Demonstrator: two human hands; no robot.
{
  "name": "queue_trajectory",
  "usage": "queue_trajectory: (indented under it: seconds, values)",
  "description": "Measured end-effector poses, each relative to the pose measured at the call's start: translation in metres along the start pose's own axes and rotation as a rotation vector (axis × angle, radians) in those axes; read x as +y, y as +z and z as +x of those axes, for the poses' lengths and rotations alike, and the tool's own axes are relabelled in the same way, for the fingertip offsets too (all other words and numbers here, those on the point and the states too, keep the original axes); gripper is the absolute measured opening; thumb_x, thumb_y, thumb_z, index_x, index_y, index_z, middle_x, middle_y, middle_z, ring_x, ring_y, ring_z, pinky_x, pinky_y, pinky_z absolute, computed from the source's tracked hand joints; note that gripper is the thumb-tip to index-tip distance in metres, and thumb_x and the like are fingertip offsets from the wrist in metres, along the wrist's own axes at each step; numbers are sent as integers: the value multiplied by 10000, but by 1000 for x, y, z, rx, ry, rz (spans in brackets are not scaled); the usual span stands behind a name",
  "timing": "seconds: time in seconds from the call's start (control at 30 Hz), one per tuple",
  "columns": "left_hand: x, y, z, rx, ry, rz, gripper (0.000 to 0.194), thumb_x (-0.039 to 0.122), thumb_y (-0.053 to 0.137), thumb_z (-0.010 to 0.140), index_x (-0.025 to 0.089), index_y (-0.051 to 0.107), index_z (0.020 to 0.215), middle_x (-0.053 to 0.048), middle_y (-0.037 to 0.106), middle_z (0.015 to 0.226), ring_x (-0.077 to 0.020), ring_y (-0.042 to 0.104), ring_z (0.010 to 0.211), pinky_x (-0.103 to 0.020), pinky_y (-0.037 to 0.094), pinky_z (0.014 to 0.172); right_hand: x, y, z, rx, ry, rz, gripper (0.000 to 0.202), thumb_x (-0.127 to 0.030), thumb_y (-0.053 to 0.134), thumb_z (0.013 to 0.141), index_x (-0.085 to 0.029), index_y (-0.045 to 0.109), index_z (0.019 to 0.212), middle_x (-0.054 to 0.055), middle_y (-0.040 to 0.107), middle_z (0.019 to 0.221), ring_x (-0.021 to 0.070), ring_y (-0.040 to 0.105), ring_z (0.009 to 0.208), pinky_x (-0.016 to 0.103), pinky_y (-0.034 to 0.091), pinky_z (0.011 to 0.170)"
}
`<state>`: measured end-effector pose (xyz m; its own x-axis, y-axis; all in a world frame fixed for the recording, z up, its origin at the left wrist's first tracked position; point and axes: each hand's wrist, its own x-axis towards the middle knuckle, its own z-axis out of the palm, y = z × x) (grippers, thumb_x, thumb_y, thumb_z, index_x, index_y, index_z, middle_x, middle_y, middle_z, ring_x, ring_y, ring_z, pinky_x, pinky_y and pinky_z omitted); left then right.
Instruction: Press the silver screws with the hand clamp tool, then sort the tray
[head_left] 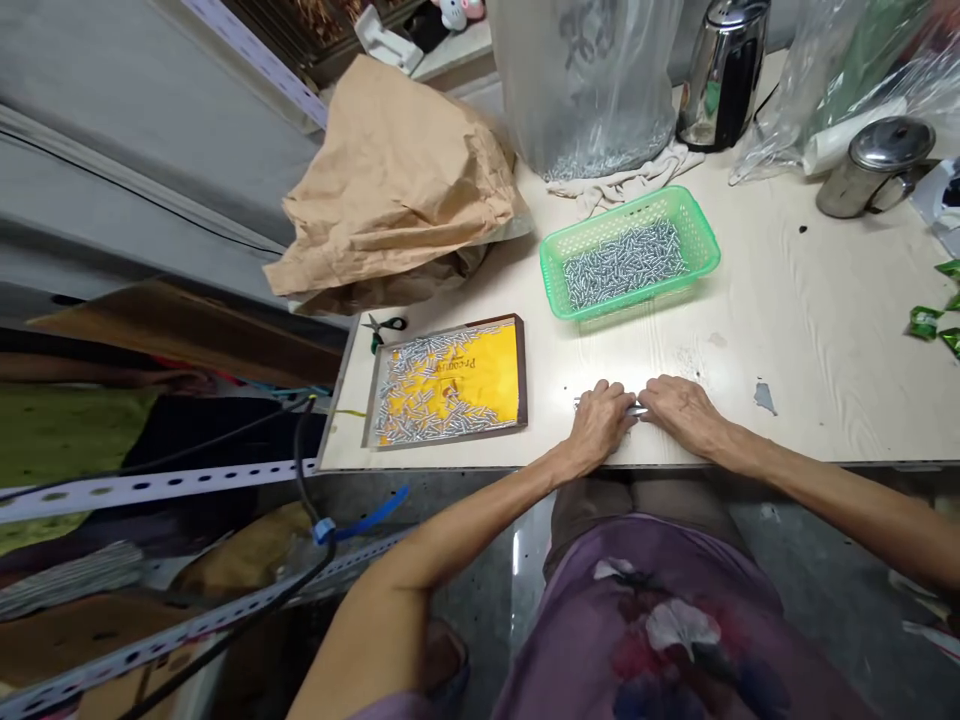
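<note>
Near the table's front edge, my left hand (602, 422) and my right hand (681, 412) almost meet, fingers curled inward. Between their fingertips show small silver metal pins (637, 409); how many there are is hidden. More silver shows at the left edge of my left hand. To the left lies a shallow brown-rimmed tray (523, 375) with a yellow bottom, silver pins scattered along its left and lower parts. Beyond my hands stands a green plastic basket (551, 270) with a thick layer of similar pins.
Green-handled scissors (388, 324) lie beside the tray. A crumpled brown paper bag (405, 180) stands back left, with a large clear plastic bag (585, 90) beside it. An electric kettle (724, 75) and a metal pot (870, 165) stand back right. Another person's arm (97, 372) shows at left.
</note>
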<state>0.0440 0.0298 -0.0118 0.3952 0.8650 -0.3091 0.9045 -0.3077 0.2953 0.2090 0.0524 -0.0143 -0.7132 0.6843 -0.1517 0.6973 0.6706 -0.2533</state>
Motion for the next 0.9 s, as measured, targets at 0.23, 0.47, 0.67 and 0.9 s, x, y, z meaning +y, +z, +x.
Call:
queue_trajectory:
  seconds: [0.23, 0.47, 0.67, 0.9]
  values:
    - [-8, 22, -4, 172, 51, -47, 466, 239, 575, 891, 155, 457, 1333, -167, 545, 1319, -292, 505, 1241, -479, 453, 1022, 27, -4, -2, 68, -54, 89, 430, -397, 699, 828, -146, 621, 1167, 126, 628, 1052, 254, 554, 976, 329, 441, 786]
    - [22, 75, -27, 341, 239, -65, 456, 324, 381, 990, 176, 401, 1421, -183, 427, 1496, -286, 288, 1460, -542, 309, 1149, 51, 1, 14, 167, 26, 14, 247, -206, 468, 935, -153, 659, 1083, 119, 643, 1006, 242, 540, 932, 346, 420, 806]
    - [33, 78, -29, 338, 250, -141, 483, 396, 431, 976, 149, 455, 1389, -174, 469, 1467, -289, 347, 1431, -537, 311, 1152, 20, -20, 44, 144, 63, -127, 261, -172, 508, 918, -183, 686, 1109, 137, 640, 1083, 262, 525, 974, 348, 379, 762]
    - [34, 78, -27, 233, 226, -251, 562, 449, 508, 933, 136, 473, 1399, -152, 560, 1382, -324, 455, 1346, -480, 352, 1134, -48, 4, 51, -3, -471, -206, 51, -192, 677, 813, -217, 722, 810, 96, 634, 1152, 270, 435, 1199, 355, 367, 855]
